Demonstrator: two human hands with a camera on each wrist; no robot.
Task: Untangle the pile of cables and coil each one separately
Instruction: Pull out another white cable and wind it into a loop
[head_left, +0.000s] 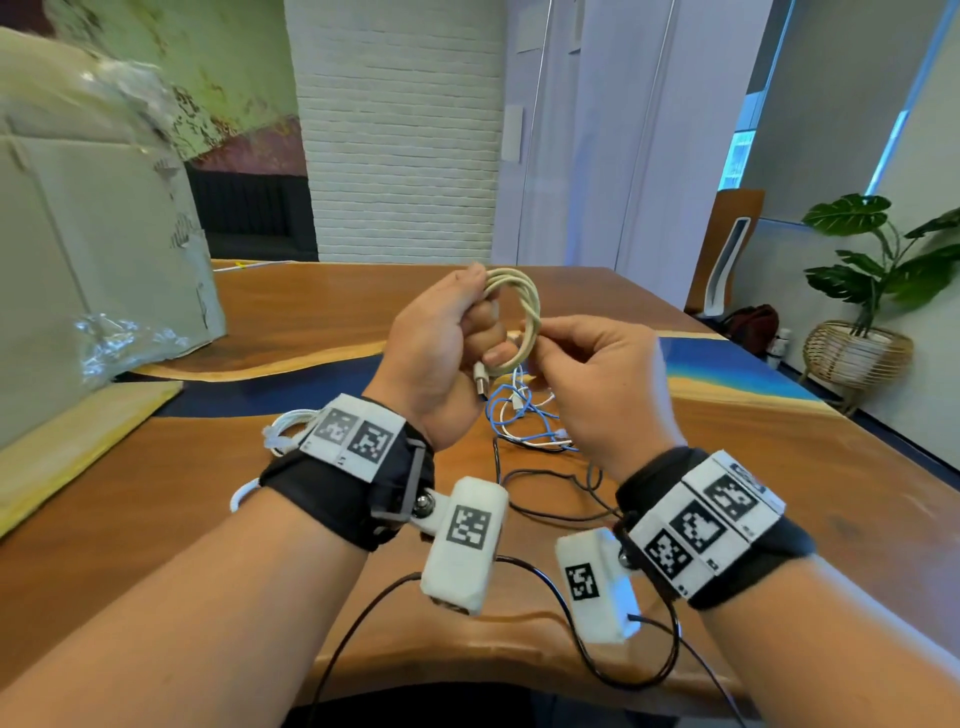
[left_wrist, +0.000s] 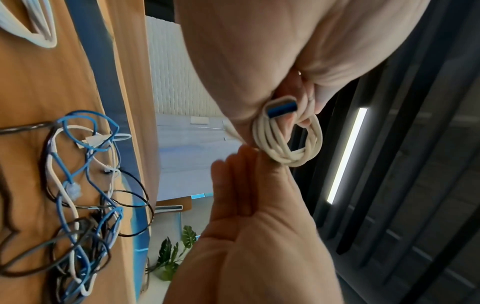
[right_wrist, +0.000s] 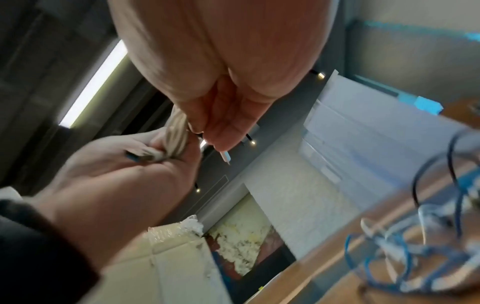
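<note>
My left hand (head_left: 483, 322) is raised above the wooden table (head_left: 311, 312) and grips a small coil of cream cable (head_left: 519, 312). The coil's blue-tongued USB plug (left_wrist: 281, 108) sticks out under my palm. My right hand (head_left: 543, 338) meets the coil from the right. Its fingertips pinch the cable's small white end plug (right_wrist: 225, 157). Below both hands a tangle of blue, white and black cables (head_left: 524, 421) lies on the table. A coiled white cable (head_left: 285, 423) lies behind my left wrist, with the same white coil (left_wrist: 33, 24) showing at top left in the left wrist view.
A plastic-wrapped cardboard box (head_left: 93, 234) stands at the left with a pale wooden board (head_left: 78, 441) in front of it. A potted plant (head_left: 872, 270) stands on the floor at the right. Thin black wires (head_left: 571, 649) from my wrist cameras loop near the table's front edge.
</note>
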